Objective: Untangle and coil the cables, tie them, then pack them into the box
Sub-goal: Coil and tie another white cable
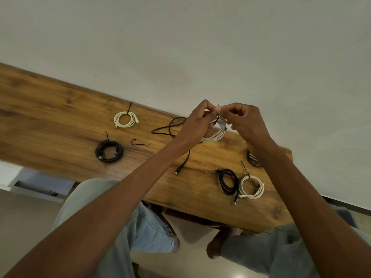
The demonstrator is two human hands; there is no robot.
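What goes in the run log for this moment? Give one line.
step: tying | hands: left hand and right hand hold white coiled cable, black zip tie | loose black cable uncoiled

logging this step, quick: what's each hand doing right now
Left hand: grips the white coiled cable.
Right hand: fingers curled, pinching the black tie at the coil's top.

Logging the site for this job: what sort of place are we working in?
Probably a room in a home or small office, not a workshop: a wooden table set against a plain painted wall, a tiled floor below, and only coiled cables on the table.
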